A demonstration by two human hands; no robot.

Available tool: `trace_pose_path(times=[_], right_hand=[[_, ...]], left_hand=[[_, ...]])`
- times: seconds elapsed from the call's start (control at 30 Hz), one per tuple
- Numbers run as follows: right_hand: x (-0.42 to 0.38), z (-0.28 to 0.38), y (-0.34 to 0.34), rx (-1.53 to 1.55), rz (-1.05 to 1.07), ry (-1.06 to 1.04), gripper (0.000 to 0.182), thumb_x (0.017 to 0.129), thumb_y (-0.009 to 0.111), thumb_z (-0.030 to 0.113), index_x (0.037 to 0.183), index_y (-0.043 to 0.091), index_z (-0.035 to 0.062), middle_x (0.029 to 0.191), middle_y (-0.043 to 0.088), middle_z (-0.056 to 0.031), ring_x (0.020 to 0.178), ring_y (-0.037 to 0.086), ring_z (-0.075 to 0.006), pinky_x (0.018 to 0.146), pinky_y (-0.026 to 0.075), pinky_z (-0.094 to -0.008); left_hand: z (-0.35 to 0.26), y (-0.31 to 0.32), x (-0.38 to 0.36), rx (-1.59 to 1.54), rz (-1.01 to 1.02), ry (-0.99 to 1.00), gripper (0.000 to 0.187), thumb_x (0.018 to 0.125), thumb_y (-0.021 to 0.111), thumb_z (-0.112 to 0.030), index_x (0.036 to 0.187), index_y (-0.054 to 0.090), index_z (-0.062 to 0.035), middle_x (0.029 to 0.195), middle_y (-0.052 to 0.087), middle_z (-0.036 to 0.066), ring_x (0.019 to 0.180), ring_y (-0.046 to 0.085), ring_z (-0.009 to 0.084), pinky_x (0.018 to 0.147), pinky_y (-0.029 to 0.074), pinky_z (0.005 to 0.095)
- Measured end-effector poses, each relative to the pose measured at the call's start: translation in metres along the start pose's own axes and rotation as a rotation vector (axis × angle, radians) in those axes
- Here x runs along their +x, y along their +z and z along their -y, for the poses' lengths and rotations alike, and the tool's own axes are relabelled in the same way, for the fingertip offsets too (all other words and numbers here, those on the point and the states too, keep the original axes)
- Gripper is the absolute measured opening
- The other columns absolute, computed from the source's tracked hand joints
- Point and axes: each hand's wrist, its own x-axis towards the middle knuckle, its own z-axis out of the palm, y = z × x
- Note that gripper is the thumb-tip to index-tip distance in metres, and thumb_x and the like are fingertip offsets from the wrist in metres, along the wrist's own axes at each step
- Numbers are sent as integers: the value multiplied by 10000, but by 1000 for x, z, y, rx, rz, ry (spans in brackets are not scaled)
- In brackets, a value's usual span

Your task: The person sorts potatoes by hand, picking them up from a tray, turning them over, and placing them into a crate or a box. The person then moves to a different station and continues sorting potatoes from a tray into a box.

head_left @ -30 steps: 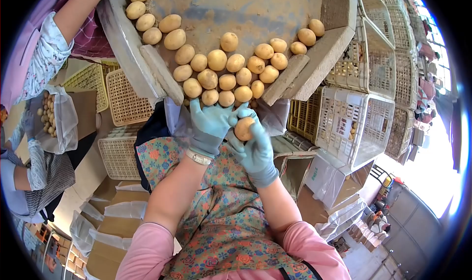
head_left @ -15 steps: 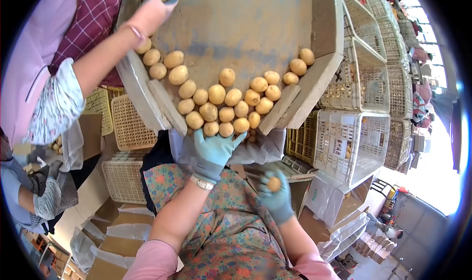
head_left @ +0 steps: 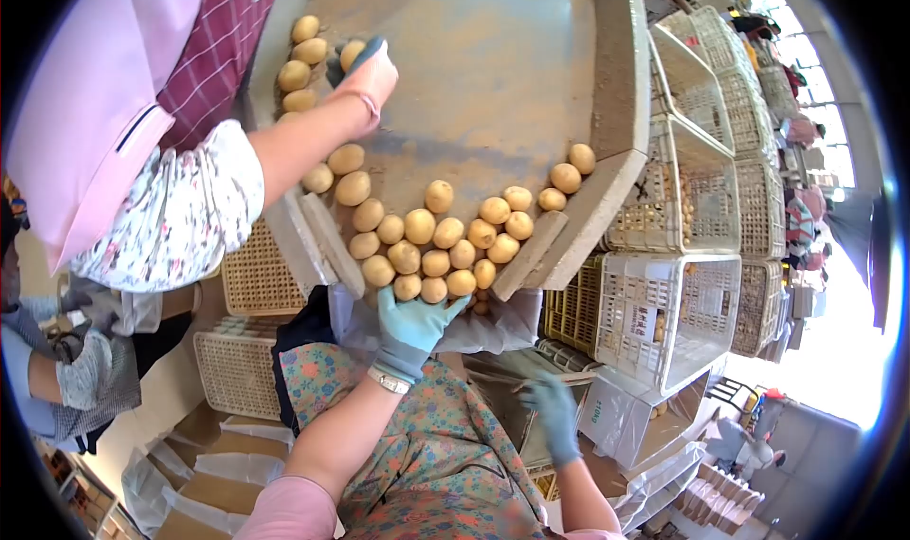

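The left hand [head_left: 409, 324], in a pale blue glove, has its grip spread: fingers fan upward and the fingertips touch the lowest potatoes [head_left: 434, 290] at the mouth of the chute, holding none. The right hand [head_left: 553, 409], gloved the same, hangs low and to the right of the apron, fingers loosely parted and pointing down, its grip on nothing that can be seen; it is blurred, above the open cardboard box [head_left: 531, 417].

The potatoes lie in a packed cluster where two slanted grey boards [head_left: 534, 254] narrow to a funnel at the near edge of the table [head_left: 493, 75]. The gap between the boards is small and the left hand fills it; a clear plastic bag [head_left: 493, 317] hangs just under that edge. Above the cluster the table's dusty surface is bare and wide up to its raised right rim.

The left forearm rises steeply from the flowered apron [head_left: 427, 445], wrist straight, a watch [head_left: 389, 381] at the cuff. The right forearm drops away, elbow near the body.

A co-worker's hand [head_left: 365, 66] reaches in from the upper left onto potatoes along the left edge. White plastic crates [head_left: 668, 303] stack close on the right, woven baskets [head_left: 248, 274] on the left.
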Motion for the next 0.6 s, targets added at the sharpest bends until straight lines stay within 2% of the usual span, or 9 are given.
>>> trace_pose_path(times=[0.03, 0.1, 0.17, 0.3, 0.37, 0.4, 0.5, 0.57, 0.6], right_hand=[[1, 27, 32, -442, 130, -316, 282, 980, 674, 143, 1244, 695, 45, 1118, 722, -143, 1039, 710, -265, 913, 573, -376], [22, 67, 81, -508, 343, -718, 233, 959, 689, 126, 1176, 729, 51, 1169, 709, -159, 1113, 678, -337, 963, 543, -422], [61, 109, 118, -534, 276, -1054, 297, 940, 702, 110, 1232, 703, 52, 1302, 649, -215, 1171, 630, -420, 990, 521, -463], [129, 166, 183, -409, -461, -829, 584, 938, 708, 275, 1460, 550, 67, 1569, 362, -356, 1448, 363, -524, 1188, 319, -585], [185, 144, 210, -881, -523, -663, 667, 955, 657, 411, 1511, 500, 77, 1595, 314, -369, 1521, 245, -514, 1246, 184, -612], [170, 140, 215, -1148, -540, -781, 673, 973, 602, 479, 1507, 510, 81, 1599, 344, -333, 1528, 237, -514, 1249, 149, -634], [133, 176, 193, -617, 165, -1069, 590, 925, 687, 275, 1459, 545, 70, 1561, 450, -245, 1434, 423, -468, 1192, 350, -545], [155, 200, 161, -828, -135, -1279, 585, 881, 681, 192, 1430, 545, 40, 1480, 506, -250, 1330, 520, -446, 1146, 418, -490], [163, 225, 141, -992, -119, -1026, 578, 920, 654, 218, 1452, 516, 41, 1455, 511, -268, 1353, 494, -452, 1164, 393, -527]], left_hand=[[-1, -6, 1, 25, -11, 2, 701, 1061, 355, -562, 1649, 277, -189, 1712, 249, 99, 1574, 238, 365, 1242, 214, 685], [0, -2, 1, 62, -29, 26, 691, 1052, 368, -538, 1641, 295, -185, 1697, 280, 105, 1565, 254, 371, 1231, 235, 687], [-2, -6, 1, 72, -15, 32, 696, 1044, 368, -547, 1638, 305, -190, 1695, 287, 103, 1561, 264, 368, 1226, 242, 682], [-2, -18, 4, 122, 23, 8, 717, 1015, 367, -584, 1625, 347, -208, 1687, 313, 94, 1541, 304, 356, 1208, 271, 662], [0, -12, 5, 86, -24, 6, 719, 1010, 343, -587, 1617, 357, -202, 1673, 336, 103, 1531, 315, 361, 1190, 298, 659], [-2, -16, 4, 71, -25, 2, 714, 1013, 355, -582, 1615, 359, -197, 1673, 336, 105, 1533, 311, 362, 1192, 294, 662], [-5, -14, 4, -16, -30, -14, 705, 1025, 391, -568, 1615, 353, -183, 1684, 314, 107, 1545, 290, 361, 1219, 242, 672], [-5, -14, 4, -5, 45, -46, 693, 1029, 413, -548, 1615, 352, -181, 1680, 323, 101, 1543, 297, 359, 1217, 254, 665], [-3, -3, 2, 24, 2, -22, 688, 1039, 395, -542, 1622, 337, -182, 1685, 314, 94, 1554, 278, 361, 1220, 249, 670]])
